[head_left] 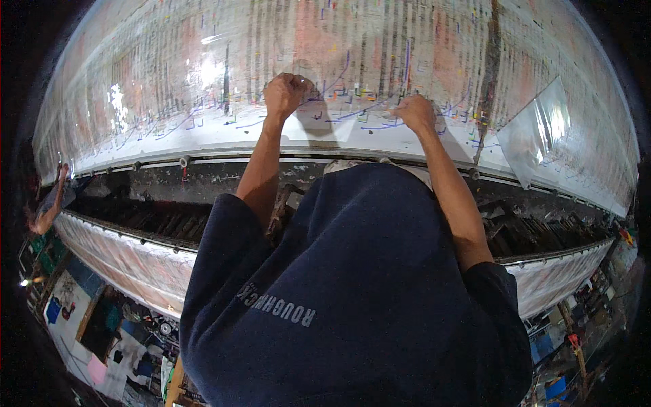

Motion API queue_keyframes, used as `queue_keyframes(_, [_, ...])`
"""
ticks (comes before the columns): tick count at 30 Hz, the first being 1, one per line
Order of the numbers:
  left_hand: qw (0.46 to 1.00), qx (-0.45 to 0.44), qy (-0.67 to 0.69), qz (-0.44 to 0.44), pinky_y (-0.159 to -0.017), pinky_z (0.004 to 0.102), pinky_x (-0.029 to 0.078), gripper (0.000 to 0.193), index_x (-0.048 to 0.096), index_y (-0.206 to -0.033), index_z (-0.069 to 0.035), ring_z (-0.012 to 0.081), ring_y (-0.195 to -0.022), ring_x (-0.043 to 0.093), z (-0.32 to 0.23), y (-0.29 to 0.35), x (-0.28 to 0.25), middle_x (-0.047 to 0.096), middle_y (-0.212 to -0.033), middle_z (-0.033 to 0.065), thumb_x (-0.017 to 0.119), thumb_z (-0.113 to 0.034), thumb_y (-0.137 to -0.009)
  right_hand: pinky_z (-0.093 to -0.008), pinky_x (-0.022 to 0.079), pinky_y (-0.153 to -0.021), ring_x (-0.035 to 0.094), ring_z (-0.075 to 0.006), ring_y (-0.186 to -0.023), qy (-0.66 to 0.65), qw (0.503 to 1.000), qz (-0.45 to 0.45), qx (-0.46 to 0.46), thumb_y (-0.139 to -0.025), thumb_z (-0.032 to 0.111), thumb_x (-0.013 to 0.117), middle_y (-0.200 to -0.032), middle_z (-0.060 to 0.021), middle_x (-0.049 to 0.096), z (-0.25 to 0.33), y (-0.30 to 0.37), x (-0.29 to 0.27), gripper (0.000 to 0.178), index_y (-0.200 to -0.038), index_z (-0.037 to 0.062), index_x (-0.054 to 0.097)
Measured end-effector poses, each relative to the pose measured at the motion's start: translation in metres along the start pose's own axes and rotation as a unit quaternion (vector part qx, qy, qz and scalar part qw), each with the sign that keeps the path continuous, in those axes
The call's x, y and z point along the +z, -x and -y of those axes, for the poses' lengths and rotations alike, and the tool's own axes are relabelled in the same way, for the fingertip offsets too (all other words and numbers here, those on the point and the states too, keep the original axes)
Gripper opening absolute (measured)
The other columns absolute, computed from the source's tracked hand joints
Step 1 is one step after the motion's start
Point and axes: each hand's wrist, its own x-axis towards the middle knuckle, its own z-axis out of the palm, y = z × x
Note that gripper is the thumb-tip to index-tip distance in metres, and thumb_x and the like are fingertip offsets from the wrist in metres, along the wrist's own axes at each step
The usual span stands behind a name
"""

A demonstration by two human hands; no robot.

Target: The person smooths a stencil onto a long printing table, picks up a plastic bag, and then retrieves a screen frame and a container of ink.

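Observation:
Both my arms reach out over a long, pale table [224,139] streaked with grey and reddish bands and covered in blue pen lines and small coloured corner marks. My left hand [288,93] is closed, its fingers curled together just above the marked surface. To its right, my right hand [415,112] is also closed, with thumb and fingers pinched near a blue line. Whatever either pinch holds is too thin or clear to make out. A clear plastic sheet [539,129] lies on the table to the right of my right hand, its corner reaching the near edge.
A metal rail with round knobs [184,161] runs along the table's near edge. Another long table [129,261] stands behind me across a dark gap. At the far left another person's arm [51,210] reaches to the table. Clutter [135,353] covers the floor at lower left.

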Motion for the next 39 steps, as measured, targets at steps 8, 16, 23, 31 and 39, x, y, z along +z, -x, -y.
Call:
queue_keyframes(8, [1.000, 0.013, 0.022, 0.000, -0.077, 0.0434, 0.056, 0.027, 0.081, -0.086, -0.010, 0.0339, -0.083, 0.072, -0.006, 0.007, -0.009, 0.074, -0.088, 0.0138, 0.084, -0.035, -0.075, -0.0448, 0.052, -0.068, 0.067, -0.0305, -0.067, -0.032, 0.999, -0.012, 0.023, -0.070, 0.033, 0.085, -0.068, -0.0141, 0.070, -0.001, -0.004, 0.002, 0.030, -0.075, 0.0047, 0.077])
queue_keyframes(16, [0.999, 0.020, 0.030, -0.004, -0.077, 0.0440, 0.055, 0.031, 0.080, -0.089, -0.009, 0.0331, -0.085, 0.071, -0.009, 0.010, -0.011, 0.073, -0.091, 0.0134, 0.085, -0.036, -0.075, -0.0460, 0.055, -0.082, 0.072, -0.0338, -0.090, 0.003, 0.999, 0.048, 0.016, -0.074, 0.034, 0.083, -0.093, -0.0137, 0.077, 0.009, 0.001, -0.013, 0.028, -0.088, 0.0103, 0.080])
queue_keyframes(23, [0.998, 0.033, 0.048, -0.021, -0.077, 0.0441, 0.054, 0.028, 0.077, -0.082, -0.007, 0.0333, -0.084, 0.071, -0.007, 0.011, -0.009, 0.072, -0.087, 0.0144, 0.087, -0.033, -0.073, -0.0458, 0.055, -0.082, 0.073, -0.0341, -0.090, -0.025, 0.998, 0.036, 0.036, -0.072, 0.032, 0.085, -0.091, -0.0146, 0.076, 0.009, 0.003, -0.011, 0.028, -0.085, 0.0082, 0.080])
queue_keyframes(31, [0.994, 0.050, -0.071, -0.067, -0.087, 0.0550, 0.049, 0.055, 0.050, -0.132, -0.008, 0.0361, -0.106, 0.065, -0.048, 0.013, 0.022, 0.066, -0.111, 0.0147, 0.070, -0.008, -0.080, -0.0472, 0.053, -0.077, 0.071, -0.0334, -0.084, -0.003, 1.000, 0.010, 0.030, -0.071, 0.031, 0.088, -0.086, -0.0158, 0.074, 0.012, 0.005, -0.012, 0.032, -0.085, 0.0056, 0.074])
queue_keyframes(39, [0.983, 0.033, -0.170, 0.052, -0.100, 0.0720, 0.040, 0.094, 0.041, -0.152, -0.030, 0.0524, -0.143, 0.030, -0.149, -0.045, 0.075, 0.032, -0.157, 0.0213, 0.088, -0.046, -0.073, -0.0467, 0.055, -0.077, 0.072, -0.0324, -0.085, -0.012, 0.997, -0.050, -0.057, -0.077, 0.030, 0.081, -0.090, -0.0146, 0.075, -0.001, 0.011, 0.002, 0.025, -0.088, 0.0092, 0.073])
